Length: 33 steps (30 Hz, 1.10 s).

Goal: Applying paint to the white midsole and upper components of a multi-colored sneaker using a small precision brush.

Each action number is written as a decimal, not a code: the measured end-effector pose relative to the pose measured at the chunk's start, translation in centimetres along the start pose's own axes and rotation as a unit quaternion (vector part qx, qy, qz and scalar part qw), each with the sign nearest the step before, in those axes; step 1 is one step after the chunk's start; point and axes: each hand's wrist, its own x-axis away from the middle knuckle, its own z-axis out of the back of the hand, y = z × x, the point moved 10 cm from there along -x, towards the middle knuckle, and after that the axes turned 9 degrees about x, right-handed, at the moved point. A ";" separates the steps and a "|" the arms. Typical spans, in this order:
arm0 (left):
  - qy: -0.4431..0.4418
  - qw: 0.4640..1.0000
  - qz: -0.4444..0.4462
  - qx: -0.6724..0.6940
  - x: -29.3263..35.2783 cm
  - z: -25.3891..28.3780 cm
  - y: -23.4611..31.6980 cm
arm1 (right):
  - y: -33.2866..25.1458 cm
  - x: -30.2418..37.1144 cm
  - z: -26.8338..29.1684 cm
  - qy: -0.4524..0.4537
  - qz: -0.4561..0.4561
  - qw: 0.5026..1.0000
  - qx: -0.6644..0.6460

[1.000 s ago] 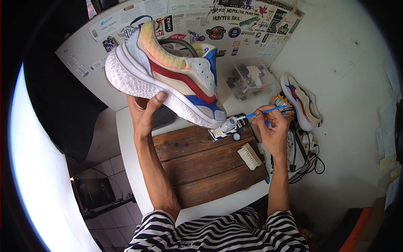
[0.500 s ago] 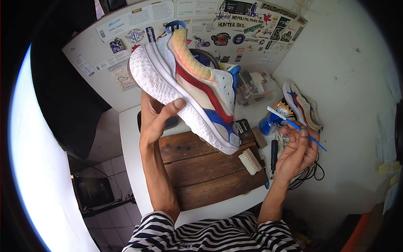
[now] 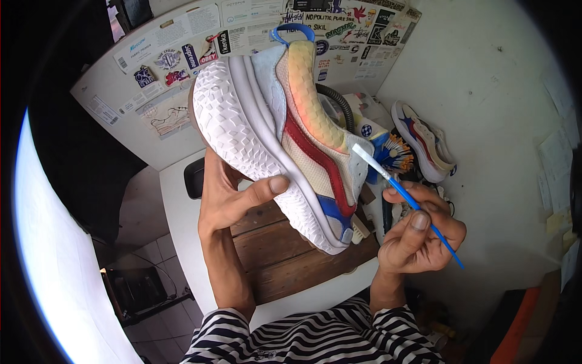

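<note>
A multicoloured sneaker (image 3: 306, 151) with a thick white sole is held up over the table, its side facing me and its toe pointing down to the right. My left hand (image 3: 233, 197) grips it from beneath, thumb pressed on the sole's edge and the other fingers hidden behind. Pinched in my right hand (image 3: 421, 230) is a thin blue paintbrush (image 3: 403, 191). Its pale flat tip lies over the light blue eyelet panel near the padded yellow-orange collar; I cannot tell whether it touches.
Below the shoe lies a brown wooden board (image 3: 279, 267) on the white table (image 3: 182, 212). A second sneaker (image 3: 424, 142) stands at the back right, beside a bundle of brushes (image 3: 397, 151). A black dish (image 3: 194, 179) sits at the left; a sticker-covered panel (image 3: 151, 109) rises behind.
The sneaker has come closer and now covers the scrub brush in part. My right hand has brought the paintbrush leftward and nearer, up to the shoe's eyelet panel.
</note>
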 end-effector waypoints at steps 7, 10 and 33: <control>-0.001 0.999 0.019 -0.027 -0.1 -0.7 0.2 | 0.2 -0.2 -0.1 0.015 -0.008 1.000 0.011; 0.008 0.998 0.035 -0.045 0.0 -0.5 -0.1 | 0.4 -0.2 -0.3 0.024 -0.001 1.000 -0.002; 0.011 0.999 0.010 -0.050 -0.2 -0.4 0.1 | 0.0 -0.6 -0.6 0.055 0.005 0.997 0.058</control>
